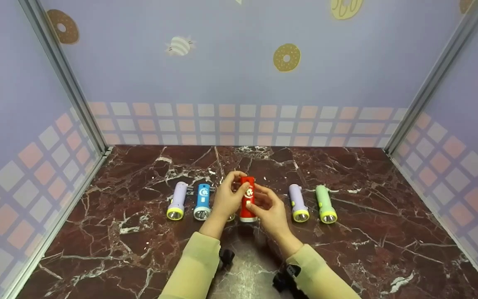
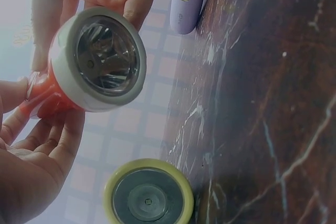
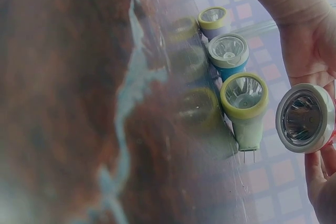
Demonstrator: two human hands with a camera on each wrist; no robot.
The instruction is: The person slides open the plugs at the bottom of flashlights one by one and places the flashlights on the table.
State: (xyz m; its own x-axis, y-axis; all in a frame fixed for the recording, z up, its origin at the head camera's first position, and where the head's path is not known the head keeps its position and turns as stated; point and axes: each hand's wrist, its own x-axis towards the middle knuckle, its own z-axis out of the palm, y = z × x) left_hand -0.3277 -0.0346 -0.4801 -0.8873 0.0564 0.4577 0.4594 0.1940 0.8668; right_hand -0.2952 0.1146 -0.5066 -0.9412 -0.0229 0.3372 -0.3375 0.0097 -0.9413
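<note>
Both hands hold a red flashlight (image 1: 248, 214) upright over the middle of the table, its white-rimmed lens pointing down. My left hand (image 1: 225, 200) grips its upper left side, thumb across the front. Lower on the right, my right hand (image 1: 273, 212) pinches the body, thumb by the white switch. The clear lens (image 2: 107, 56) faces the left wrist camera. Behind the left hand and mostly hidden in the head view is a pale green flashlight (image 3: 248, 129) with a yellow rim; two metal prongs stick out of its tail in the right wrist view.
Left of the hands lie a blue flashlight (image 1: 203, 199) and a lilac one (image 1: 179, 195). To the right are another lilac flashlight (image 1: 298, 198) and a green one (image 1: 325, 199). Dark red marbled tabletop (image 1: 131, 253) meets patterned walls (image 1: 239, 83) on three sides.
</note>
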